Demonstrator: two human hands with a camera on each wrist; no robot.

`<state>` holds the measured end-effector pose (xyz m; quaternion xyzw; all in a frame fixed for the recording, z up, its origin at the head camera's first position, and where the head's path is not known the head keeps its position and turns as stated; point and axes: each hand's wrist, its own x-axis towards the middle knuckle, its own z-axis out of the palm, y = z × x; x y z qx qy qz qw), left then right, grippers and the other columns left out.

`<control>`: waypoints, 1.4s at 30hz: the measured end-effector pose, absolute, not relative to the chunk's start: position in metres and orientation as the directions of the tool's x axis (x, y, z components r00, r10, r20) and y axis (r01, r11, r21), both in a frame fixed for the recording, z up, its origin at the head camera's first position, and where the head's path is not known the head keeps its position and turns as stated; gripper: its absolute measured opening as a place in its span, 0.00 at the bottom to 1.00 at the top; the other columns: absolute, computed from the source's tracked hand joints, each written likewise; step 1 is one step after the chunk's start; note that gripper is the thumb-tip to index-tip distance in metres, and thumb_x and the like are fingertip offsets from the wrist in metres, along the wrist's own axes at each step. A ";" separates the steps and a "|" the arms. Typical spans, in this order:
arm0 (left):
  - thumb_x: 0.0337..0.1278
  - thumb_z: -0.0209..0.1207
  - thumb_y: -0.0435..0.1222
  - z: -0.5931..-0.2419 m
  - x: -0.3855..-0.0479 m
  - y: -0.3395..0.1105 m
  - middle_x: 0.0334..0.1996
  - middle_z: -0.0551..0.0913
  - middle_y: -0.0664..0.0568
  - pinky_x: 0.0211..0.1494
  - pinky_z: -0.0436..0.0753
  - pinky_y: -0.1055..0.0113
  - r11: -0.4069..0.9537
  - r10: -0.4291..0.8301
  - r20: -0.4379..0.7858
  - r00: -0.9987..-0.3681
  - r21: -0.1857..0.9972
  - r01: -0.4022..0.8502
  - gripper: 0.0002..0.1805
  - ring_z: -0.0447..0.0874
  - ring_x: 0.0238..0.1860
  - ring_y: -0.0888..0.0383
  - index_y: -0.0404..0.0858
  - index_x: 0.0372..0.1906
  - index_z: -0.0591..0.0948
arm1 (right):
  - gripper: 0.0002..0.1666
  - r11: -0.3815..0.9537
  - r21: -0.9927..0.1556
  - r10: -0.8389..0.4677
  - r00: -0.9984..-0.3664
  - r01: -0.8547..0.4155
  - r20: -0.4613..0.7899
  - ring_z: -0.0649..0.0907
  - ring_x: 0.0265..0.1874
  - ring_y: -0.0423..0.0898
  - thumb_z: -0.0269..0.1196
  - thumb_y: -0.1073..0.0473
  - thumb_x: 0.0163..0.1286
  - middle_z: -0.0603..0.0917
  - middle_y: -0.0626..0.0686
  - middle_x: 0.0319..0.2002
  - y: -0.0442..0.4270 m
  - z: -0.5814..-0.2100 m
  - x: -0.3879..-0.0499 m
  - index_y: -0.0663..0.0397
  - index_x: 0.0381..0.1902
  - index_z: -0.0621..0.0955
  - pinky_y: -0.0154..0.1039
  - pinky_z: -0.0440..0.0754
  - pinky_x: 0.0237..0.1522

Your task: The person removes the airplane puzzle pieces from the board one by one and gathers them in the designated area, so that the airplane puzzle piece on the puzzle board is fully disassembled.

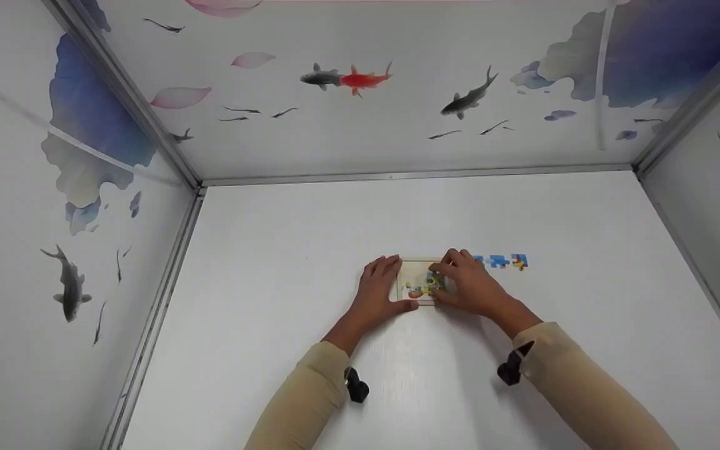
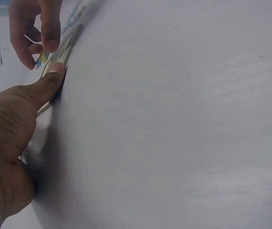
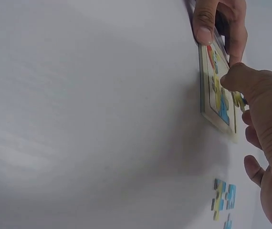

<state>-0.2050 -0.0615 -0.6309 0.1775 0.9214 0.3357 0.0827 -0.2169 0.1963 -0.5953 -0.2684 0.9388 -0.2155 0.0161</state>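
A shallow wooden puzzle tray (image 1: 421, 259) lies on the white table, with joined colourful pieces along its lower and right parts. My left hand (image 1: 377, 291) grips the tray's left side, its thumb on the near edge and its fingers at the far left corner. Over the tray's right side, my right hand (image 1: 471, 289) pinches a puzzle piece (image 3: 238, 100) between thumb and fingers. In the left wrist view, yellow and blue show beneath the right fingertips. The right hand partly hides that piece and the tray's right edge.
Several loose blue and yellow puzzle pieces (image 1: 499, 261) lie in a row right of the tray, partly behind the right hand. White panels printed with fish surround the table (image 1: 285, 250) at the back and sides.
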 end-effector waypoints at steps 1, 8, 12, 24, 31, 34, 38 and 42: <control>0.66 0.73 0.61 -0.631 -0.205 -0.062 0.88 0.61 0.48 0.91 0.57 0.42 0.708 0.387 -0.025 -0.922 0.648 0.279 0.58 0.52 0.89 0.41 0.37 0.89 0.61 | 0.25 0.761 -0.412 -0.510 -0.855 -0.501 0.096 0.74 0.46 0.50 0.79 0.51 0.70 0.80 0.53 0.49 0.200 -0.596 -0.216 0.48 0.62 0.90 0.55 0.75 0.49; 0.67 0.74 0.56 -0.631 -0.204 -0.063 0.88 0.61 0.45 0.90 0.56 0.39 0.697 0.405 -0.011 -0.914 0.650 0.301 0.57 0.52 0.89 0.38 0.35 0.89 0.60 | 0.19 0.772 -0.431 -0.475 -0.875 -0.467 0.095 0.74 0.47 0.50 0.78 0.53 0.71 0.80 0.53 0.50 0.225 -0.598 -0.212 0.43 0.59 0.91 0.52 0.74 0.49; 0.67 0.74 0.58 -0.631 -0.204 -0.063 0.88 0.61 0.45 0.91 0.55 0.39 0.685 0.399 -0.014 -0.917 0.669 0.288 0.57 0.51 0.89 0.38 0.35 0.89 0.60 | 0.20 0.787 -0.438 -0.444 -0.892 -0.435 0.089 0.75 0.49 0.52 0.77 0.54 0.72 0.80 0.55 0.52 0.240 -0.596 -0.209 0.45 0.59 0.91 0.53 0.76 0.50; 0.67 0.72 0.61 -0.633 -0.204 -0.062 0.89 0.60 0.48 0.91 0.55 0.41 0.688 0.382 -0.033 -0.923 0.677 0.261 0.58 0.49 0.90 0.41 0.38 0.90 0.59 | 0.19 0.828 -0.427 -0.360 -0.928 -0.364 0.093 0.77 0.55 0.57 0.78 0.57 0.70 0.80 0.57 0.53 0.289 -0.597 -0.200 0.46 0.58 0.91 0.60 0.74 0.53; 0.67 0.72 0.62 -0.634 -0.204 -0.063 0.89 0.59 0.49 0.91 0.56 0.42 0.690 0.383 -0.032 -0.923 0.675 0.263 0.58 0.49 0.90 0.41 0.38 0.90 0.59 | 0.17 0.846 -0.435 -0.313 -0.948 -0.308 0.063 0.77 0.55 0.59 0.77 0.56 0.70 0.81 0.60 0.56 0.308 -0.598 -0.196 0.47 0.55 0.91 0.60 0.72 0.54; 0.66 0.72 0.62 -0.633 -0.204 -0.063 0.89 0.59 0.49 0.91 0.55 0.42 0.690 0.385 -0.032 -0.923 0.674 0.264 0.59 0.49 0.90 0.41 0.38 0.90 0.59 | 0.16 0.849 -0.427 -0.311 -0.947 -0.312 0.073 0.77 0.54 0.59 0.78 0.56 0.70 0.81 0.61 0.56 0.312 -0.599 -0.196 0.47 0.54 0.91 0.60 0.73 0.53; 0.66 0.72 0.62 -0.633 -0.203 -0.063 0.90 0.58 0.50 0.92 0.55 0.42 0.693 0.384 -0.040 -0.922 0.672 0.260 0.59 0.48 0.91 0.42 0.40 0.90 0.58 | 0.14 0.849 -0.417 -0.324 -0.943 -0.323 0.072 0.77 0.54 0.60 0.78 0.56 0.70 0.82 0.61 0.56 0.315 -0.602 -0.196 0.47 0.52 0.92 0.62 0.73 0.52; 0.67 0.72 0.62 -0.633 -0.203 -0.063 0.90 0.58 0.51 0.92 0.55 0.43 0.698 0.384 -0.046 -0.922 0.668 0.258 0.59 0.48 0.91 0.43 0.40 0.90 0.58 | 0.13 0.851 -0.412 -0.330 -0.942 -0.324 0.060 0.77 0.55 0.61 0.77 0.56 0.71 0.82 0.62 0.56 0.316 -0.603 -0.198 0.48 0.52 0.93 0.64 0.74 0.52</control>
